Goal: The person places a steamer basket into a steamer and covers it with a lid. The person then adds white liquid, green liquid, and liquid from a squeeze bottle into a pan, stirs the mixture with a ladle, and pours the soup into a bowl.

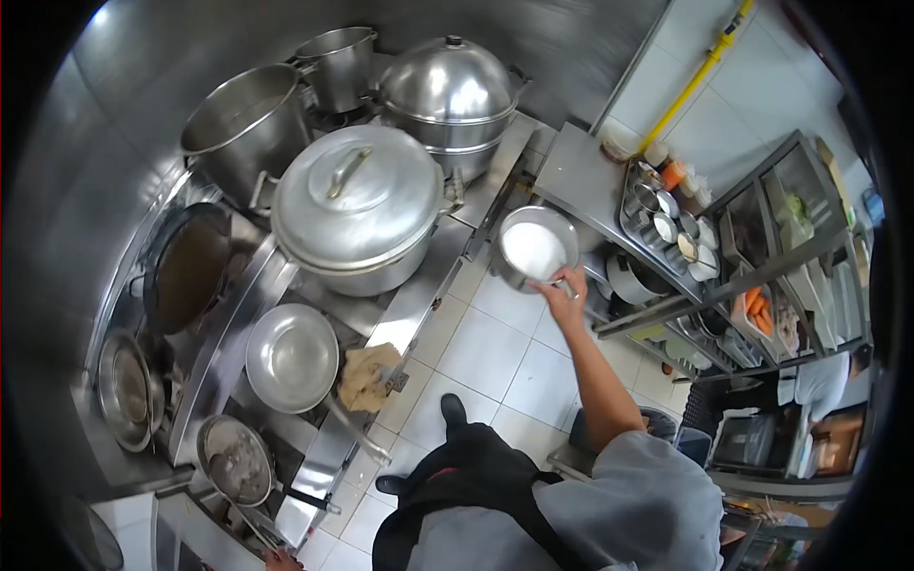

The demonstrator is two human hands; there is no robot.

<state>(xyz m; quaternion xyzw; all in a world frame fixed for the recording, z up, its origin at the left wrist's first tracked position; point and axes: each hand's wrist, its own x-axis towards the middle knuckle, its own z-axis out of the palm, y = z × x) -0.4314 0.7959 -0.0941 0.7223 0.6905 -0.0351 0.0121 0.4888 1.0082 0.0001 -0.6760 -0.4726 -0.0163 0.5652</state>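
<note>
Overall, the stove (404, 309) fills the left side, its front edge running beside the tiled floor (490, 343) where the person stands. Across that gap is a steel counter (576, 176). On the stove sits a big lidded pot (376, 217), and nearer the person a frying pan (295, 352) whose handle juts past the edge; an apron or leg brushing it could swing the pan off. A smaller pan (268, 463) sits beyond. The bowl (562, 222), with something white inside, hangs over the floor near the counter's corner. A cloth (367, 378) lies beside the frying pan, and might scorch if a burner there were lit; no flame shows. A ladle (255, 529) leans in the smaller pan. The right hand (564, 287) is clamped on the bowl's rim at one side only, so a tired wrist or a knock against the counter could tip the white stuff out. The left hand (283, 560), cut off by the frame, meets the ladle's end; whether it grips, I cannot tell.
</note>
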